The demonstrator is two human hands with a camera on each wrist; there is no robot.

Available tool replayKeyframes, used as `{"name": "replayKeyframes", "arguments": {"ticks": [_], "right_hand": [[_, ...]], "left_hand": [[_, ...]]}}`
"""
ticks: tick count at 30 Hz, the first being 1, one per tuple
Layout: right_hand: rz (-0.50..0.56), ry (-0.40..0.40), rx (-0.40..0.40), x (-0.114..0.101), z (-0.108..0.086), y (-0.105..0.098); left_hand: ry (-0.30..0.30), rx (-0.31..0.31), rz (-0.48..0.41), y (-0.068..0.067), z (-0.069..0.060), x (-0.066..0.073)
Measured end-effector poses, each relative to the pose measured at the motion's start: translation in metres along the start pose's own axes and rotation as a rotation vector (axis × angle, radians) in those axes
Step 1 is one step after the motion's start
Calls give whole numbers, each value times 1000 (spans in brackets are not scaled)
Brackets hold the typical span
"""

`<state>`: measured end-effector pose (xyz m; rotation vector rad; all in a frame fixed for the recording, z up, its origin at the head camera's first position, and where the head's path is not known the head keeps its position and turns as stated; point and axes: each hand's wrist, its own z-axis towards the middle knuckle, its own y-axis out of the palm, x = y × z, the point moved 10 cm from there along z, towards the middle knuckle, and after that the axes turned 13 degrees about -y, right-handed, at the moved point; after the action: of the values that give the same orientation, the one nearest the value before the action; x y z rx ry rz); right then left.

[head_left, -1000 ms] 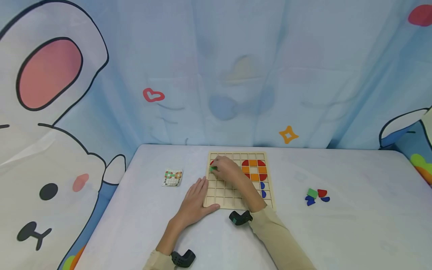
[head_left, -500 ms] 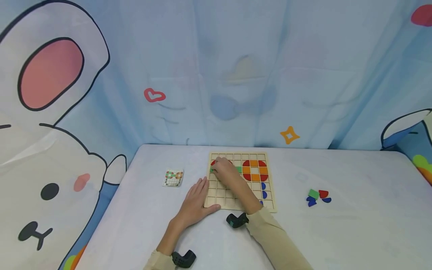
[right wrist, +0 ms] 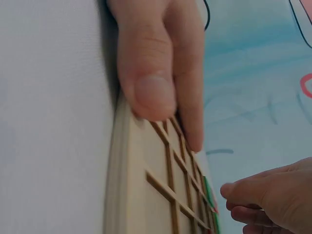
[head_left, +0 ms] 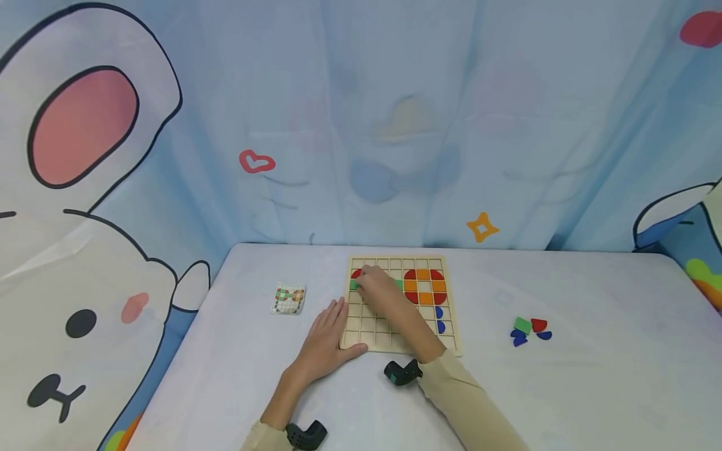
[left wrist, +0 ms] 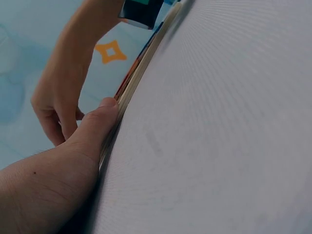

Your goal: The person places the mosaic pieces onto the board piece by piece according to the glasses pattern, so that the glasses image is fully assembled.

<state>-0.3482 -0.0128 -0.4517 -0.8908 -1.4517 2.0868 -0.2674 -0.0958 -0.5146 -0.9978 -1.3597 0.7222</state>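
On the white table lies a wooden grid board (head_left: pixel 366 322). My left hand (head_left: pixel 321 338) rests at its near left corner, fingers extended along the left side and thumb on the near edge. My right hand (head_left: pixel 380 291) reaches over the board's upper left, fingers loosely bent and pointing down. In the right wrist view, a small gap shows between its fingertips and a green tile (right wrist: pixel 208 190) set in the grid. A red rounded tile (head_left: pixel 356 273) sits just above that green tile in the head view. The right hand covers several cells there.
Orange tiles (head_left: pixel 423 274) and red rounded tiles (head_left: pixel 440 298) form a ring at the board's upper right. Blue half-round tiles (head_left: pixel 441 327) sit below it. Loose green (head_left: pixel 523 325), red (head_left: pixel 539 325) and blue (head_left: pixel 544 336) tiles lie to the right. A printed pattern card (head_left: pixel 289 299) lies left.
The green tile under my right fingers, partly raised one second ago, now lies flat in its cell. My right hand has shifted only slightly; the left stays put.
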Motion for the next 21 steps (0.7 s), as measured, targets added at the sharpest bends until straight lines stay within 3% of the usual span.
{"name": "replayKeyframes", "arguments": {"ticks": [3, 7, 13, 17, 21], "right_hand": [[2, -11, -5, 0, -8, -9], [-44, -89, 20, -1, -23, -27], [-49, -159, 130, 21, -65, -59], [-43, -115, 154, 51, -105, -72], [-44, -36, 113, 82, -147, -76]], "left_hand": [[4, -2, 0, 0, -1, 1], [5, 0, -7, -1, -1, 2], [-7, -5, -17, -1, -1, 3], [-5, -2, -26, -1, -2, 3], [-8, 0, -27, -1, -2, 3]]}}
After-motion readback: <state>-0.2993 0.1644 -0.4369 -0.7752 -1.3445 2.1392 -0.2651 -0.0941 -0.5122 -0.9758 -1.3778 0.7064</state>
